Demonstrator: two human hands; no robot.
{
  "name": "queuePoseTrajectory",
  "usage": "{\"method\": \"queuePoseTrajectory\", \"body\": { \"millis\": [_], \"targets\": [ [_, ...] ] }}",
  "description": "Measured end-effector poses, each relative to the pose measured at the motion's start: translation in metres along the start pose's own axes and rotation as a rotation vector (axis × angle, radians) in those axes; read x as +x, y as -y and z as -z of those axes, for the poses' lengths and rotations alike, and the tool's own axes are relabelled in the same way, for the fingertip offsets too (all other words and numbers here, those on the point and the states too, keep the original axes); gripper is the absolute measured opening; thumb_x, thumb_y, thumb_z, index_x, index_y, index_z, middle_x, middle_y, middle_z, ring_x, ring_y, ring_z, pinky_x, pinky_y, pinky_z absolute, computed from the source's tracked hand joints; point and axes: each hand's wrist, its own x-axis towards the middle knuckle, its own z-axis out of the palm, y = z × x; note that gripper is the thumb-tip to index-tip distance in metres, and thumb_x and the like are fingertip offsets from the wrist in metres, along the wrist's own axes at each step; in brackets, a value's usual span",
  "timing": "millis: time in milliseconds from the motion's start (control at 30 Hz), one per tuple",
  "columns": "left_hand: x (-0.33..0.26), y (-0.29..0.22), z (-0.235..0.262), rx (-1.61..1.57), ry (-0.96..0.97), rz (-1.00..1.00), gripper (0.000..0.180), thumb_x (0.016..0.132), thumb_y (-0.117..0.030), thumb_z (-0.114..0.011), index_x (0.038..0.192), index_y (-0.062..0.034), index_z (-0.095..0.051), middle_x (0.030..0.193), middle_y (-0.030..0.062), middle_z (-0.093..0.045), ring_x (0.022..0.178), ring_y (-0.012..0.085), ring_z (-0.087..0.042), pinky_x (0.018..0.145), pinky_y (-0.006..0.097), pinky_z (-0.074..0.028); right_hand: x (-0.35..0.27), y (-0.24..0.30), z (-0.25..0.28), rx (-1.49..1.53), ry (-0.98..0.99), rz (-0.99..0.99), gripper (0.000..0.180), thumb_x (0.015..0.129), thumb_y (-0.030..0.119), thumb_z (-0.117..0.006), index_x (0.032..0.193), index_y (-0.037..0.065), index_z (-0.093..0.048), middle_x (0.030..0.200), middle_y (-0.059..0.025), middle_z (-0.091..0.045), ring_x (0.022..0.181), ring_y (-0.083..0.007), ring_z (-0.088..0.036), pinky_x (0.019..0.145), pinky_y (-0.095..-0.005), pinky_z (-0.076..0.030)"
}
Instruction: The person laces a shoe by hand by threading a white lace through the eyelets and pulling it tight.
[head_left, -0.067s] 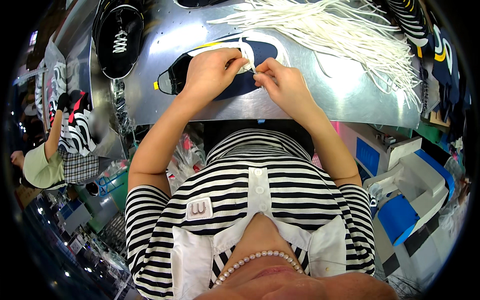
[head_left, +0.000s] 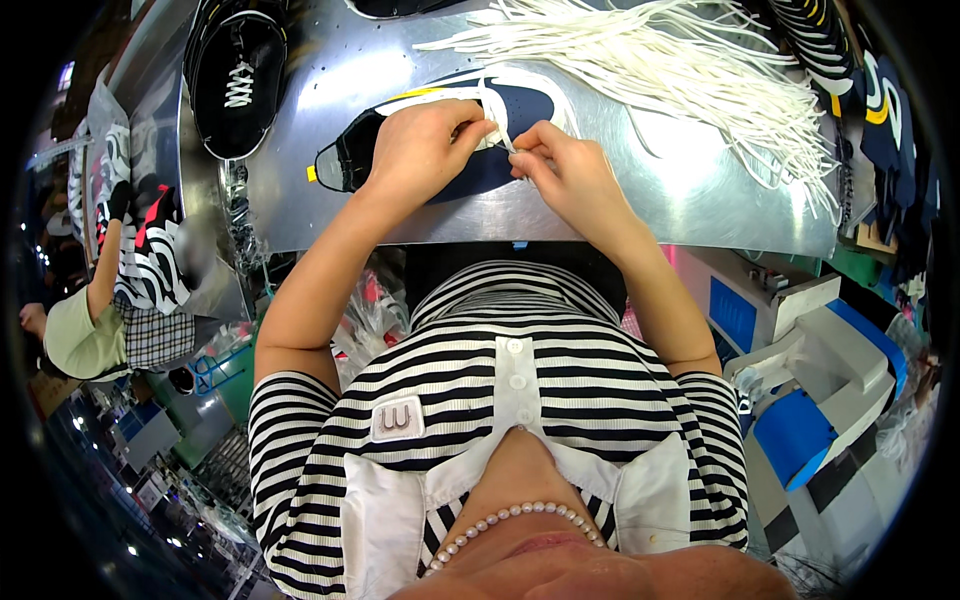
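A navy shoe upper (head_left: 530, 102) with white trim and a yellow heel tab lies on its side-to-side length across the metal table, its toe to the right. Over its middle is my left hand (head_left: 425, 145), closed, thumb and curled fingers gripping the upper beside the lacing area; the fingertips are partly hidden. A white shoelace (head_left: 497, 108) runs across the upper at the lacing area. My right hand (head_left: 565, 170) pinches the lace between thumb and forefinger at the near side of the upper, close to my left thumb.
A heap of loose white shoelaces (head_left: 690, 75) spreads over the metal table (head_left: 300, 215) at far right. A black laced shoe (head_left: 238, 90) stands at far left. More uppers (head_left: 885, 120) hang at the right edge. A co-worker (head_left: 85, 330) is at left; a grey-and-blue machine (head_left: 820, 390) stands at right.
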Motion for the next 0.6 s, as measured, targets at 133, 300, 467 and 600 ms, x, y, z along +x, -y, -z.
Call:
{"method": "queuePoseTrajectory", "body": {
  "millis": [133, 300, 467, 600],
  "targets": [
    [-0.001, 0.003, 0.000, 0.005, 0.019, 0.011, 0.023, 0.090, -0.029, -0.066, 0.092, -0.0072, -0.072, 0.079, 0.0096, -0.069, 0.071, 0.0283, -0.066, 0.065, 0.037, -0.050, 0.000, 0.000, -0.004, 0.006, 0.000, -0.023, 0.014, 0.090, 0.017, -0.065, 0.095, 0.003, -0.062, 0.075, -0.0137, -0.070, 0.070, -0.0333, -0.069, 0.067, -0.0409, -0.053],
    [-0.001, 0.008, 0.004, -0.204, 0.108, -0.057, 0.020, 0.084, -0.021, -0.069, 0.099, -0.0066, -0.069, 0.087, 0.0127, -0.070, 0.080, 0.0331, -0.067, 0.070, 0.041, -0.051, -0.001, -0.004, -0.013, -0.196, -0.055, -0.114, 0.023, 0.091, 0.018, -0.063, 0.106, 0.003, -0.055, 0.081, -0.0187, -0.070, 0.077, -0.0391, -0.069, 0.069, -0.0462, -0.053],
    [-0.033, 0.026, -0.002, -0.191, -0.044, -0.065, 0.014, 0.081, -0.005, -0.067, 0.095, -0.0027, -0.066, 0.087, 0.0161, -0.065, 0.082, 0.0360, -0.065, 0.072, 0.041, -0.051, 0.020, 0.022, -0.058, -0.316, 0.072, -0.153, 0.035, 0.084, 0.009, -0.060, 0.107, -0.010, -0.041, 0.079, -0.0289, -0.066, 0.075, -0.0455, -0.067, 0.066, -0.0534, -0.054],
    [-0.010, 0.016, -0.014, -0.252, -0.008, -0.181, 0.023, 0.077, 0.003, -0.066, 0.100, 0.0007, -0.066, 0.089, 0.0158, -0.066, 0.084, 0.0327, -0.067, 0.076, 0.037, -0.053, 0.012, 0.015, -0.045, -0.320, -0.173, -0.032, 0.027, 0.088, 0.012, -0.055, 0.105, -0.005, -0.042, 0.069, -0.0269, -0.063, 0.064, -0.0455, -0.063, 0.056, -0.0541, -0.049]
  ]
}}
